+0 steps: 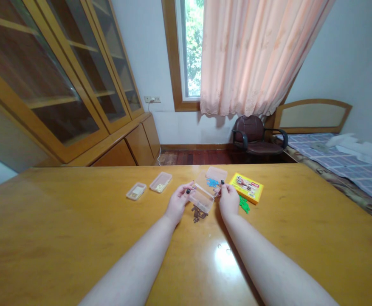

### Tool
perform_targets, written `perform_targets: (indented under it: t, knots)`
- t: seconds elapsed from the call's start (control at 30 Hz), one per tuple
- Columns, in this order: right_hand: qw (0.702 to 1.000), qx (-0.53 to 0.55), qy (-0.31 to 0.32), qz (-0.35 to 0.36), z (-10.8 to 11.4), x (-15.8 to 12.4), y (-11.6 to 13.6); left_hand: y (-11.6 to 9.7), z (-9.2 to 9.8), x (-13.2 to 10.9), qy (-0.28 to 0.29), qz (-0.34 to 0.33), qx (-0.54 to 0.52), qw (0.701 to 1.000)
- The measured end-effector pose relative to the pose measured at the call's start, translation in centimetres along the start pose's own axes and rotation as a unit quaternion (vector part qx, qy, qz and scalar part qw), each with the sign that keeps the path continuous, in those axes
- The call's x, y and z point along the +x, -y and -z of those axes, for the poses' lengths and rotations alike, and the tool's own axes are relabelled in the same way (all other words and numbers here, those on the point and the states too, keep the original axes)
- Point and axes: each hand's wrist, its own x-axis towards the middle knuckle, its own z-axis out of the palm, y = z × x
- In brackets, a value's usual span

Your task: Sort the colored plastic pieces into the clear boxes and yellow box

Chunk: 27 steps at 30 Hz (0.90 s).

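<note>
Glossy wooden table (77,238): left hand (177,204) is pinching clear plastic box (201,199) by its left end, presumably steadying it; right hand (229,200) is curling beside its right end, grip indeterminable; brown pieces (199,214) (near) and blue pieces (212,182) (far) are lying apart, presumably avoiding mixing.

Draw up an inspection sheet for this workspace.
Surface: wooden table, glare patch on its near part.
Job's things: clear box between the hands; brown pieces by its near edge; blue pieces beyond it; green pieces right of the right hand.
Clutter: yellow box on the right; two small clear containers on the left.
Hands: left hand holds the clear box; right hand at its right end, grip unclear.
Cables: white cable below the wall socket.
Surroundings: cabinet, curtain, chair, bed.
</note>
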Motion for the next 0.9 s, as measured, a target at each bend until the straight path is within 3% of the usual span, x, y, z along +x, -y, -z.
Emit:
perform_targets:
  t: [0.13,0.33,0.47,0.63,0.9]
  knots:
    - [0.999,0.045,-0.001,-0.027,-0.24,0.28,-0.58,-0.01,0.00,0.18,-0.013,0.024,-0.041,0.999]
    - [0.999,0.039,-0.007,-0.018,-0.22,0.51,-0.96,0.43,0.63,0.54,-0.019,0.099,0.006,0.995]
    - [0.997,0.061,0.020,-0.040,-0.39,0.65,-1.12,0.43,0.50,0.37,0.026,0.098,-0.008,0.995]
    - [0.989,0.084,0.104,-0.067,-0.66,0.61,-1.02,0.46,0.19,0.07,0.083,0.074,-0.009,0.994]
    - [0.982,0.090,0.141,-0.089,-0.31,0.82,-0.19,0.56,0.40,0.04,0.110,0.059,-0.001,0.992]
